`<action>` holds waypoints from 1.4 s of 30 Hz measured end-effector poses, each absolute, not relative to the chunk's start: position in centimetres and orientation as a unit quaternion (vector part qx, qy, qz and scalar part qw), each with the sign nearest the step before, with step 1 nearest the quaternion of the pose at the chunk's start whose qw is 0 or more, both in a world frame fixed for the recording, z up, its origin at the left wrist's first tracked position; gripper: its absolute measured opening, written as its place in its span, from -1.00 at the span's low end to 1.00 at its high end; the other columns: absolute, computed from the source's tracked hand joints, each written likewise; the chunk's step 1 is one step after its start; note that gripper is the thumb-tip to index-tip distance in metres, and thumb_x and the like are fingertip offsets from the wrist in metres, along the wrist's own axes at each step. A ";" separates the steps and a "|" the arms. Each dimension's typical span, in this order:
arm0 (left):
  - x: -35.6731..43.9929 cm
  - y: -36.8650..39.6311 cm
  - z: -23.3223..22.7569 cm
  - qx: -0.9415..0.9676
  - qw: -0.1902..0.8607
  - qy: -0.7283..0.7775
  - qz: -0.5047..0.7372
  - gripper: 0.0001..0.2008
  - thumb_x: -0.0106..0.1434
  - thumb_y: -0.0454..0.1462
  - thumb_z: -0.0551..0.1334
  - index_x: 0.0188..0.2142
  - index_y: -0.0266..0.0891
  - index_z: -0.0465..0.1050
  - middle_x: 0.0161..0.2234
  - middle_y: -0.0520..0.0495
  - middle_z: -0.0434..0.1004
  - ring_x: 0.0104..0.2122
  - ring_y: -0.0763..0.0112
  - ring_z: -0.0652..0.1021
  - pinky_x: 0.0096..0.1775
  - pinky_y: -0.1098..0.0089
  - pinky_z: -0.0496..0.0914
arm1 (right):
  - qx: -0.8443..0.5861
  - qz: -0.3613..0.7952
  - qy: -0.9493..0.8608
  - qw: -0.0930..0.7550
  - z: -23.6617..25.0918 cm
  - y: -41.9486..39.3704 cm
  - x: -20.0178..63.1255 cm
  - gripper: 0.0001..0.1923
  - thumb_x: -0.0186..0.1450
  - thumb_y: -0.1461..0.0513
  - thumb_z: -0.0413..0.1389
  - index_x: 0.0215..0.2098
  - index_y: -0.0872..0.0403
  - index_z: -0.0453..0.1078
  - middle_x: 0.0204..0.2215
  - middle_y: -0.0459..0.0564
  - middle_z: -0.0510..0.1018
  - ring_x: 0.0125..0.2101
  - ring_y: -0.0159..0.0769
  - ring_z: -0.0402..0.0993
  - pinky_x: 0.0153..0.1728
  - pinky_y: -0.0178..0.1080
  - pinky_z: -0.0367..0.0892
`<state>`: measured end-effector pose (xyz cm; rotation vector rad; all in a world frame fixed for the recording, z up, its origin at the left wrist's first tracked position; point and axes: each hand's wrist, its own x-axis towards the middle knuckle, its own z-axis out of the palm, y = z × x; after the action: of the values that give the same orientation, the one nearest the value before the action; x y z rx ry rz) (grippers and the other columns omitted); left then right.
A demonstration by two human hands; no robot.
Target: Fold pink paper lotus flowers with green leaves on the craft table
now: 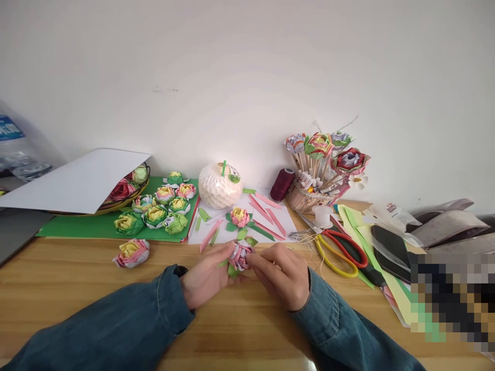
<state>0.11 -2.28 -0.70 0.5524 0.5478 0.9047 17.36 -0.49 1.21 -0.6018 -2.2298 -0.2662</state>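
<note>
Near the front middle of the table, my left hand (pixel 211 272) holds a pink and lilac paper flower (pixel 242 255) with green leaves around it. My right hand (pixel 283 273) is closed at the flower's right side, its fingertips pinching the petals there. Just beyond my hands, a pink paper flower with a yellow centre (pixel 240 217) and green leaves lies on a white sheet (pixel 228 238). Pink paper strips (pixel 266 211) and green bits are scattered on that sheet. Another pink and yellow paper flower (pixel 132 253) sits to the left on the bare wood.
Several folded paper flowers (pixel 155 216) stand on green paper (pixel 88 225) at the left. Behind are a wrapped coconut (pixel 220 186), a maroon thread spool (pixel 282 184) and a basket of stemmed flowers (pixel 305 198). Red-handled scissors (pixel 346 247), yellow-handled scissors (pixel 336 265) and a black phone (pixel 390 250) lie right.
</note>
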 end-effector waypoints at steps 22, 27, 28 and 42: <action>0.0 -2.1 -0.8 0.182 0.840 0.279 0.428 -0.66 0.23 -0.16 0.08 -0.01 -0.11 0.27 -0.31 -0.11 0.50 -0.36 0.34 0.50 -0.40 0.44 0.34 | -0.289 0.225 -0.834 0.412 1.0 0.3 16.8 -0.41 0.03 0.09 0.23 0.01 -0.02 0.22 -0.25 0.00 0.23 -0.20 -0.23 0.24 -0.17 -0.16 0.26; -0.1 -2.0 -1.1 0.189 0.839 0.275 0.429 -0.64 0.23 -0.14 0.07 0.00 -0.16 0.27 -0.26 -0.11 0.49 -0.33 0.33 0.49 -0.36 0.42 0.34 | -0.300 0.211 -0.840 0.400 0.6 0.4 16.5 -0.29 -0.05 0.10 0.29 0.03 -0.01 0.19 -0.15 0.05 0.17 -0.09 -0.13 0.17 -0.07 -0.09 0.22; -0.1 -2.0 -1.1 0.197 0.840 0.275 0.424 -0.64 0.23 -0.13 0.06 -0.03 -0.22 0.30 -0.26 -0.14 0.49 -0.32 0.32 0.49 -0.35 0.42 0.34 | -0.294 0.215 -0.843 0.395 0.6 0.4 16.4 -0.34 -0.03 0.12 0.28 0.01 -0.01 0.20 -0.15 0.05 0.19 -0.08 -0.14 0.18 -0.08 -0.10 0.23; -3.2 -0.7 -0.1 0.501 0.506 0.520 0.471 -0.46 0.12 0.09 0.02 -0.16 -0.32 0.35 -0.22 -0.19 0.43 -0.34 0.32 0.45 -0.32 0.34 0.35 | -0.369 0.129 -0.875 0.286 -0.5 -1.3 15.7 -0.58 0.05 0.06 0.19 -0.19 0.08 0.28 -0.25 0.04 0.41 -0.29 -0.23 0.41 -0.36 -0.25 0.36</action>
<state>-3.18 -0.74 -0.10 1.2094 1.2535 1.1361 15.73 -1.32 -0.55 -0.9852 -2.3396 0.3445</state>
